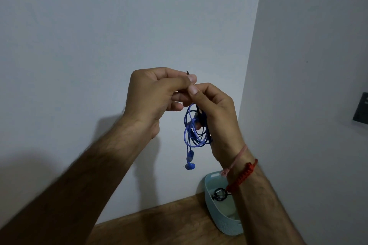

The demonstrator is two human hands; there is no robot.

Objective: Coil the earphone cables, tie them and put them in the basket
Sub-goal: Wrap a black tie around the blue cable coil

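A blue earphone cable (194,131) hangs in loose coils in front of the wall, its two earbuds (189,162) dangling below. My right hand (215,117) holds the coil from the right side. My left hand (153,97) pinches a thin dark tie (187,72) at the top of the coil, fingertips touching those of the right hand. Both hands are raised well above the table. A pale blue basket (223,222) stands below at the wall corner, with a coiled black earphone (219,195) inside it.
A wooden table (159,226) fills the bottom of the view, set against a white wall. A second wall closes the right side, with a dark switch plate (361,109) on it. A red thread bracelet (244,175) is on my right wrist.
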